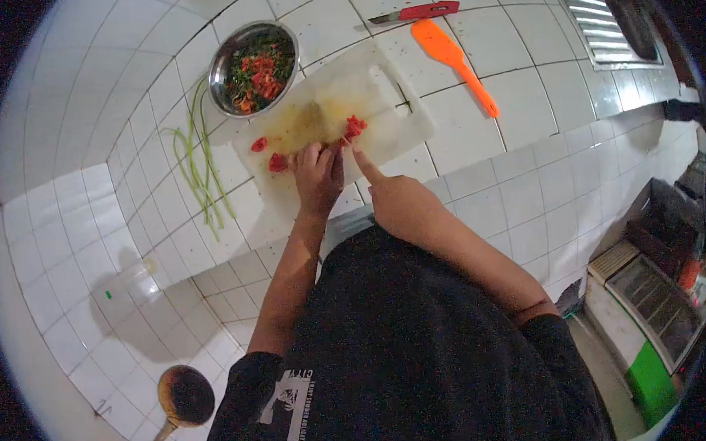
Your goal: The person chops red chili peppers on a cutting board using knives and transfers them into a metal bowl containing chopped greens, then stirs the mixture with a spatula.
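Note:
My left hand (320,178) is on the near side of the white cutting board (404,135), its fingers bent and pressed together over something too small to make out. Just right of it is my right hand (399,203), index finger stretched toward the left fingertips and the other fingers curled; what it grips is hidden. Chopped red pieces (354,127) lie beyond the fingertips. A larger red piece (278,162) sits beside my left fingers, with another red piece (259,145) farther left. Yellowish juice stains the board.
A metal bowl (217,80) of chopped greens and red pieces stands at the board's far left corner. Long green stalks (197,176) lie left. A red-handled cutter (430,10) and an orange spatula (460,62) lie right. A pan (189,395) is at lower left.

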### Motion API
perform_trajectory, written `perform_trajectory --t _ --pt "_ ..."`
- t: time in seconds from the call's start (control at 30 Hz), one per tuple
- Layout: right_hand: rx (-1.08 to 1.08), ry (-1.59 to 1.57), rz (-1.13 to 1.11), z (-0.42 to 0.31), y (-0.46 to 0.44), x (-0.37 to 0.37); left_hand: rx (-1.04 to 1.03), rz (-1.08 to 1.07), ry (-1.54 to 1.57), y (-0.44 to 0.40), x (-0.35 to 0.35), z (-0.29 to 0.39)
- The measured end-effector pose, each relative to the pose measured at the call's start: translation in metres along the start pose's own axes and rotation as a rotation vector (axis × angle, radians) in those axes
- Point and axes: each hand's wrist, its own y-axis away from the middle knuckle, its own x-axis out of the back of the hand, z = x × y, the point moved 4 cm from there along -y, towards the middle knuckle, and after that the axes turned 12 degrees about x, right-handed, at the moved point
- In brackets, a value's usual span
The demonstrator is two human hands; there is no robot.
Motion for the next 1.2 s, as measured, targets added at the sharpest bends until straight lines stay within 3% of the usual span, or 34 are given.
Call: perform_trajectory --t 0.17,0.23,0.27,0.33,0.57,0.7,0.93,1.2 --pt "0.001 -0.012 0.034 0.012 -0.008 -0.019 -0.011 0.005 0.033 0.003 -0.006 -0.005" --pt "0.012 0.017 0.052 0.025 -0.022 -0.031 0.102 -0.028 0.165 0.004 -0.012 -0.021" --pt "0.017 0.025 0.095 0.032 -0.03 -0.033 -0.013 -0.004 0.037 0.006 -0.007 -0.012" --pt "0.018 0.028 0.147 0.033 -0.037 -0.03 -0.007 -0.017 0.036 0.012 -0.012 -0.022" --pt "0.019 0.133 0.126 0.032 -0.035 -0.021 0.071 -0.003 0.031 0.011 -0.018 -0.026" --pt "-0.006 0.124 0.06 0.019 -0.018 -0.006 0.016 0.004 0.024 0.01 -0.013 -0.021" --pt "-0.043 0.065 0.023 0.023 -0.01 -0.013 0.165 0.01 0.017 0.009 -0.019 -0.029" --pt "-0.07 0.115 0.157 0.046 -0.02 -0.013 0.228 0.001 -0.008 0.003 -0.01 -0.013"
